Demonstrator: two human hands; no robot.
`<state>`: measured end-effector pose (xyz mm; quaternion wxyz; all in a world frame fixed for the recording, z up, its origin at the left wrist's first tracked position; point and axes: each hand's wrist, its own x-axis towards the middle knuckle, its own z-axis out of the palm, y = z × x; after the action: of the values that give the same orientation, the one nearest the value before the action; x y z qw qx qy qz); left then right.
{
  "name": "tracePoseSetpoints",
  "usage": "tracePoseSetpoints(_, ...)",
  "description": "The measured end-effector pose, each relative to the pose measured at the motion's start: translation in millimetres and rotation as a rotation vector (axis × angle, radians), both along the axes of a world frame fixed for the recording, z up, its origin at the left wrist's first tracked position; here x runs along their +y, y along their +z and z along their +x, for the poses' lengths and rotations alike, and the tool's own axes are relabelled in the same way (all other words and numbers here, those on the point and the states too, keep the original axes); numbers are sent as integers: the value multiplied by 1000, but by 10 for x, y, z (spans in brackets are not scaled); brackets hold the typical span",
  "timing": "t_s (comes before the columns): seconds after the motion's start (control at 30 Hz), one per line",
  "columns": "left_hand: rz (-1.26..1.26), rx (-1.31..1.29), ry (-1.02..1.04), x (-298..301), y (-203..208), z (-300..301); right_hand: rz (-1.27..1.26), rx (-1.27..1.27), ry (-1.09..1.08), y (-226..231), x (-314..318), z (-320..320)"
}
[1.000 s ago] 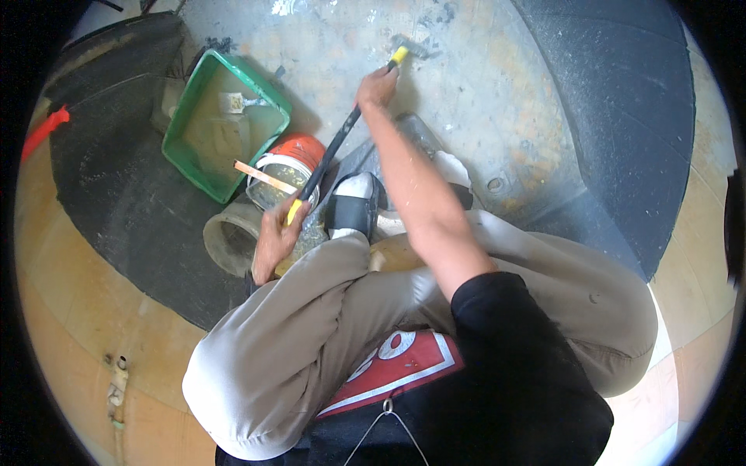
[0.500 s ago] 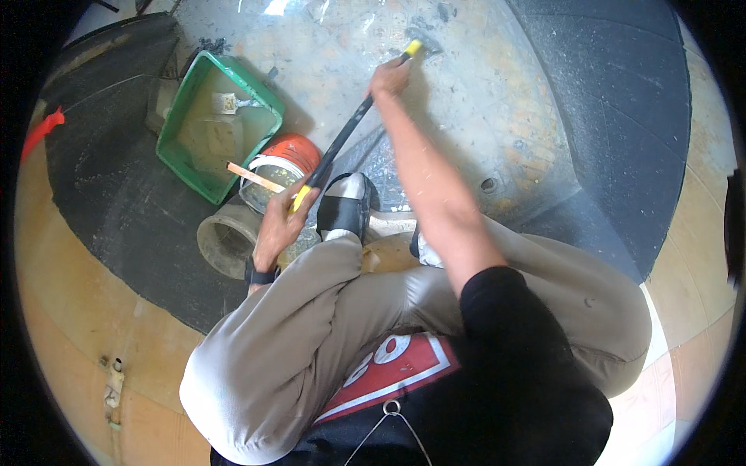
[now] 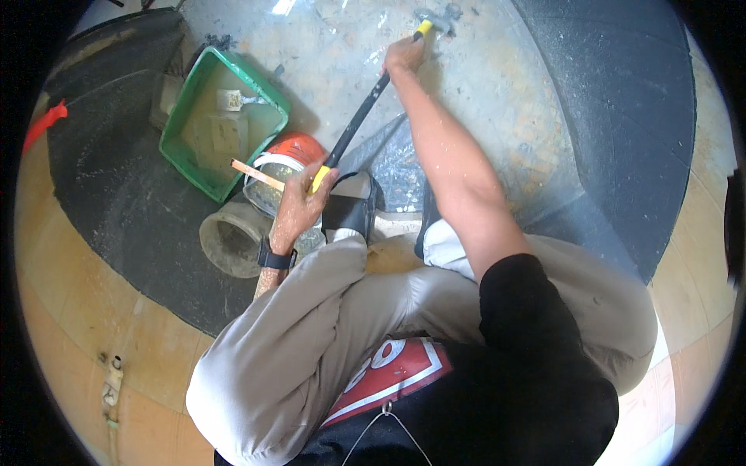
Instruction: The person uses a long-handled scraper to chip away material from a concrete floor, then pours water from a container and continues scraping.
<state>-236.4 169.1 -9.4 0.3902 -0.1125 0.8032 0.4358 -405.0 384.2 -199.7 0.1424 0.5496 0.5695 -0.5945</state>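
Both my hands are on a long-handled tool (image 3: pixel 361 116) with a black shaft and yellow bands at its ends. It slants from near my left foot up to the far right. My right hand (image 3: pixel 406 54) is closed round the shaft just below the far yellow band. The tool's head, over a dark patch of the floor sheet, is too blurred to name. Lower down, my left hand (image 3: pixel 299 194) is closed on the near yellow end, a dark band on its wrist. Beside that hand sits an orange-and-white bucket (image 3: pixel 295 147) with a flat wooden stick (image 3: pixel 256 175) across it.
A green tray (image 3: pixel 273 101) of cloudy liquid stands left of the bucket, with a white-bristled brush (image 3: pixel 231 99) in it. A grey round container (image 3: pixel 214 241) lies close to my left wrist. Translucent sheeting (image 3: pixel 497 116) covers the floor ahead; black matting (image 3: pixel 622 93) borders it.
Both hands and the tool have shifted slightly right; the far end has moved up and to the right. My left hand has risen a little with the near end.
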Motion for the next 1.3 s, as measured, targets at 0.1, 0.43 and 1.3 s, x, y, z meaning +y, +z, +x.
tracePoseSetpoints(0.1,-3,-64,73,-97,116,66,-47,-36,26,149,-255,81)
tracePoseSetpoints(0.43,-42,-10,-70,39,150,-257,33,-34,3,-70,-36,-39)
tracePoseSetpoints(1.3,90,-64,34,422,-88,-321,163,41,142,-136,371,-336)
